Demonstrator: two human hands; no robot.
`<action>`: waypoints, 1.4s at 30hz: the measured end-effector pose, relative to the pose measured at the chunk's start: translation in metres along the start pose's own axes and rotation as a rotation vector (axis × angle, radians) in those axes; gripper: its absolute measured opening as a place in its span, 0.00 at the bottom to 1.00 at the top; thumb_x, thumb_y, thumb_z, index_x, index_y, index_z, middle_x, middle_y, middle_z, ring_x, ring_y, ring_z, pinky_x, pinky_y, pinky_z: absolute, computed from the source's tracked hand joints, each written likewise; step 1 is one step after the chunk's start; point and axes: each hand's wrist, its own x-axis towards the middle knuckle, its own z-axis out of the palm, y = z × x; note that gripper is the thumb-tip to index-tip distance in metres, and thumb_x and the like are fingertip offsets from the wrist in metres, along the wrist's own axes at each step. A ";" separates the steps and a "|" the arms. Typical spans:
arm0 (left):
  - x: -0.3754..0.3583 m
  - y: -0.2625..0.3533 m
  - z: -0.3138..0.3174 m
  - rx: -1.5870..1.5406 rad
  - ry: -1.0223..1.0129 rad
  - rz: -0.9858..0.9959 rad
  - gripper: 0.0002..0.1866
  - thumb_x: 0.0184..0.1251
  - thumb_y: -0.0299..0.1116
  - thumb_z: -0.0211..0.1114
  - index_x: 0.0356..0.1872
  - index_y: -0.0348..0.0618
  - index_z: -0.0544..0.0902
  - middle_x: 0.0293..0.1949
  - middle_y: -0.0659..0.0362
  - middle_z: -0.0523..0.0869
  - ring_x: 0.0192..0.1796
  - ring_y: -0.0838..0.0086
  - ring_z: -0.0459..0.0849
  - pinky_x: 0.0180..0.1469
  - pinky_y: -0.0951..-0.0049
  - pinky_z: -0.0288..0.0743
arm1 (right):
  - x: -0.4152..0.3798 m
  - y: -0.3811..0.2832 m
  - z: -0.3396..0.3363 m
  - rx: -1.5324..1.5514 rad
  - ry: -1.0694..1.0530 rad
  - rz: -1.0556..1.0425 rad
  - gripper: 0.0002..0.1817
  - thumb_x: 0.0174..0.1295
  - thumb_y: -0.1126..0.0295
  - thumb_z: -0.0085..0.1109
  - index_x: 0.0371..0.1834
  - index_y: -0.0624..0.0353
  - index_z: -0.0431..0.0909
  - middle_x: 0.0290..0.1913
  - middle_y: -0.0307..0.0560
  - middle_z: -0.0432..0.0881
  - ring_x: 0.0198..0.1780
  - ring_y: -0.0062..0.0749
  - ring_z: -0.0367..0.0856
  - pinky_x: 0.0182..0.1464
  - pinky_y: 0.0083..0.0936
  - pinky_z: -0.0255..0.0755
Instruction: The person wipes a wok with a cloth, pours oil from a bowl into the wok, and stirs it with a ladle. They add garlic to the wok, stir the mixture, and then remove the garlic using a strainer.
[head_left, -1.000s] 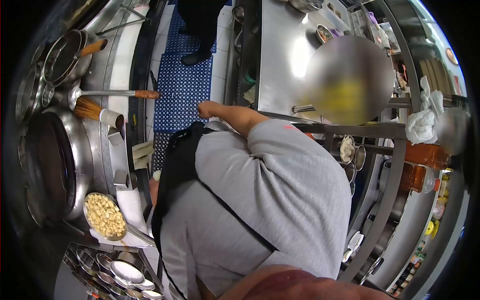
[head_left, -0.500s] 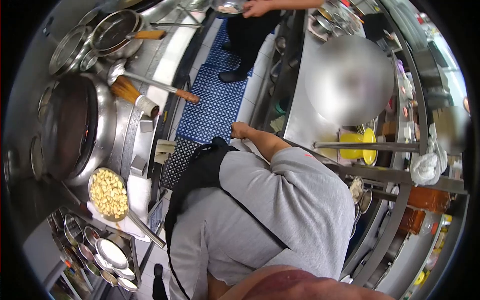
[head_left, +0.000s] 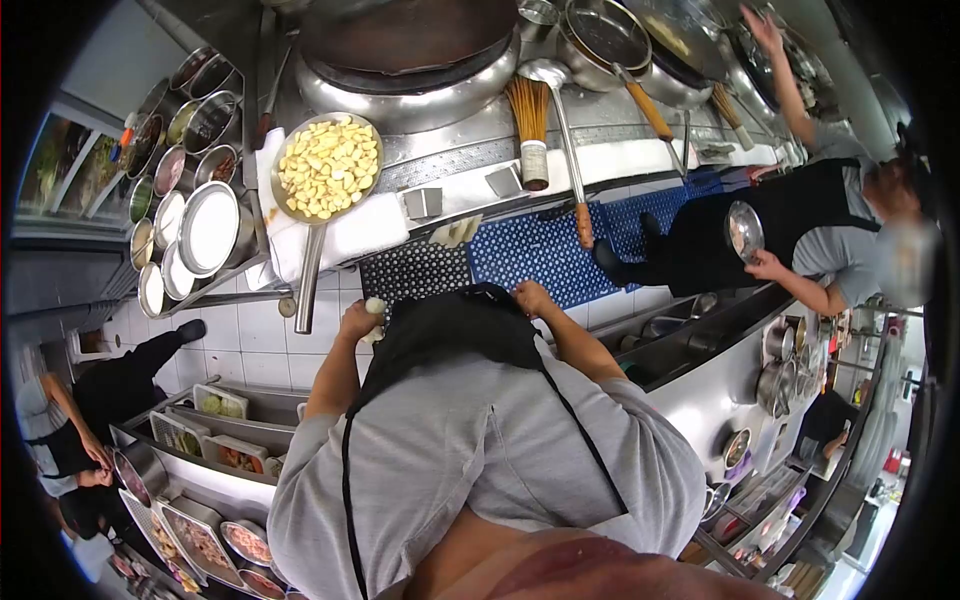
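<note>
My left hand (head_left: 358,320) is closed around a small pale, cloth-like thing (head_left: 374,306), low on the left of my black apron (head_left: 455,330). At the apron's right side, my right hand (head_left: 533,299) has its fingers curled in; whatever they hold, if anything, is hidden. Ahead of the left hand, a round long-handled metal pan or strainer (head_left: 311,270) heaped with pale yellow chunks (head_left: 328,168) rests on the stove's edge. Its handle points toward me over a white towel (head_left: 370,235).
A large wok (head_left: 405,40), a bamboo brush (head_left: 533,165) and a ladle (head_left: 572,150) line the stove. Seasoning bowls (head_left: 208,228) stand at left. A co-worker (head_left: 740,230) holds a metal bowl (head_left: 744,232) at right; another person (head_left: 110,395) is at far left.
My view has swung left, so the stove now lies ahead. My left hand has come into sight with the pale thing. The co-worker now appears at the right, one arm stretched over the stove.
</note>
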 end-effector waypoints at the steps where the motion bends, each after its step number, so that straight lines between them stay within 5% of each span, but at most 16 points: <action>1: 0.002 0.004 0.002 -0.044 0.031 0.040 0.29 0.38 0.46 0.73 0.42 0.36 0.83 0.45 0.40 0.86 0.52 0.47 0.83 0.56 0.56 0.76 | 0.001 0.002 0.002 -0.026 -0.019 0.004 0.16 0.63 0.60 0.56 0.33 0.65 0.83 0.23 0.52 0.83 0.21 0.40 0.84 0.20 0.36 0.78; 3: 0.004 0.012 0.006 -0.141 0.041 0.096 0.27 0.38 0.45 0.73 0.40 0.36 0.83 0.43 0.40 0.86 0.50 0.47 0.84 0.54 0.56 0.76 | -0.005 0.011 0.003 -0.055 -0.044 0.033 0.16 0.61 0.62 0.57 0.38 0.65 0.83 0.26 0.54 0.84 0.24 0.42 0.86 0.22 0.37 0.80; 7: -0.002 0.048 -0.007 -0.261 -0.039 0.201 0.25 0.38 0.42 0.73 0.37 0.36 0.84 0.38 0.41 0.87 0.46 0.49 0.86 0.51 0.58 0.78 | -0.015 0.030 0.001 -0.191 0.087 -0.005 0.10 0.52 0.68 0.58 0.32 0.60 0.86 0.29 0.53 0.86 0.31 0.42 0.87 0.36 0.36 0.82; 9: 0.013 0.048 0.003 -0.283 -0.136 0.256 0.25 0.38 0.42 0.73 0.38 0.35 0.84 0.39 0.42 0.87 0.45 0.49 0.86 0.49 0.59 0.78 | -0.005 0.073 0.002 -0.326 0.193 -0.401 0.11 0.49 0.74 0.52 0.27 0.56 0.87 0.28 0.51 0.86 0.30 0.41 0.85 0.35 0.35 0.79; 11: 0.021 0.061 0.002 -0.230 -0.204 0.256 0.25 0.38 0.41 0.72 0.40 0.36 0.85 0.39 0.43 0.88 0.45 0.53 0.87 0.47 0.61 0.79 | -0.034 0.045 -0.014 0.277 0.122 0.082 0.13 0.47 0.75 0.49 0.26 0.55 0.87 0.28 0.50 0.86 0.30 0.45 0.85 0.36 0.38 0.79; 14: 0.019 0.088 -0.018 -0.144 -0.343 0.233 0.26 0.37 0.42 0.73 0.41 0.37 0.87 0.41 0.44 0.88 0.46 0.58 0.88 0.48 0.62 0.80 | -0.036 0.054 -0.012 0.414 0.216 0.116 0.12 0.50 0.75 0.49 0.27 0.56 0.86 0.26 0.51 0.85 0.27 0.43 0.83 0.34 0.38 0.79; 17: 0.047 0.078 -0.002 -0.005 -0.369 0.191 0.28 0.37 0.43 0.73 0.43 0.39 0.87 0.43 0.44 0.88 0.47 0.57 0.88 0.50 0.62 0.79 | 0.012 0.120 0.002 -0.282 0.322 -0.574 0.16 0.62 0.64 0.48 0.37 0.59 0.86 0.39 0.55 0.84 0.33 0.46 0.86 0.19 0.38 0.81; 21: 0.060 0.038 0.019 0.054 -0.241 0.018 0.31 0.40 0.48 0.72 0.45 0.35 0.86 0.48 0.41 0.86 0.54 0.54 0.85 0.56 0.60 0.77 | -0.009 0.049 -0.054 0.259 -0.019 0.166 0.21 0.68 0.52 0.50 0.45 0.58 0.84 0.32 0.54 0.82 0.32 0.45 0.85 0.19 0.36 0.80; 26: 0.010 0.041 0.000 0.067 -0.191 -0.161 0.39 0.42 0.56 0.72 0.48 0.28 0.84 0.51 0.39 0.84 0.56 0.52 0.83 0.58 0.59 0.76 | 0.006 0.071 -0.099 0.485 0.019 0.323 0.20 0.67 0.51 0.53 0.44 0.57 0.83 0.34 0.52 0.86 0.31 0.37 0.86 0.26 0.34 0.79; 28: 0.021 -0.004 0.026 0.043 -0.209 -0.123 0.38 0.40 0.53 0.75 0.45 0.26 0.84 0.46 0.39 0.86 0.50 0.52 0.87 0.52 0.58 0.80 | 0.006 0.085 -0.127 0.304 -0.252 0.309 0.16 0.65 0.58 0.54 0.40 0.59 0.85 0.30 0.52 0.86 0.28 0.37 0.85 0.27 0.34 0.79; 31: -0.002 0.021 0.012 -0.314 -0.212 -0.279 0.32 0.38 0.46 0.76 0.42 0.29 0.85 0.38 0.42 0.88 0.38 0.56 0.89 0.41 0.60 0.84 | -0.070 0.001 -0.206 -0.057 -0.581 0.355 0.13 0.62 0.68 0.53 0.32 0.64 0.86 0.27 0.51 0.86 0.23 0.33 0.84 0.21 0.24 0.74; 32: -0.021 0.062 -0.016 -0.437 -0.275 -0.374 0.25 0.38 0.39 0.75 0.38 0.31 0.85 0.32 0.47 0.87 0.28 0.61 0.87 0.33 0.64 0.84 | -0.082 -0.019 -0.229 -0.028 -0.556 0.231 0.13 0.62 0.68 0.54 0.31 0.65 0.85 0.27 0.50 0.86 0.23 0.30 0.84 0.21 0.22 0.73; 34: -0.039 0.103 -0.042 -0.715 -0.309 -0.229 0.18 0.41 0.34 0.71 0.35 0.32 0.86 0.30 0.50 0.87 0.25 0.61 0.86 0.31 0.67 0.82 | -0.100 -0.053 -0.262 0.103 -0.419 -0.011 0.12 0.63 0.67 0.56 0.31 0.64 0.85 0.25 0.47 0.85 0.22 0.25 0.82 0.20 0.18 0.70; 37: -0.049 0.184 -0.082 -1.057 -0.432 -0.010 0.27 0.42 0.32 0.71 0.48 0.34 0.81 0.38 0.52 0.86 0.38 0.64 0.87 0.40 0.70 0.82 | -0.064 -0.081 -0.287 0.533 -0.138 -0.352 0.10 0.65 0.68 0.58 0.31 0.63 0.84 0.21 0.41 0.81 0.19 0.18 0.76 0.18 0.17 0.66; 39: -0.031 0.246 -0.098 -1.156 -0.389 0.262 0.31 0.42 0.32 0.71 0.54 0.36 0.77 0.45 0.53 0.85 0.45 0.66 0.86 0.45 0.71 0.82 | -0.012 -0.089 -0.314 0.657 0.235 -0.338 0.11 0.67 0.67 0.58 0.30 0.63 0.81 0.21 0.40 0.80 0.16 0.19 0.72 0.17 0.18 0.65; 42: 0.002 0.367 -0.120 -1.346 -0.410 0.232 0.26 0.55 0.36 0.71 0.55 0.39 0.77 0.46 0.54 0.85 0.45 0.68 0.86 0.46 0.70 0.82 | 0.049 -0.113 -0.382 1.040 0.580 -0.336 0.06 0.65 0.70 0.58 0.35 0.62 0.79 0.25 0.40 0.78 0.22 0.22 0.73 0.23 0.22 0.71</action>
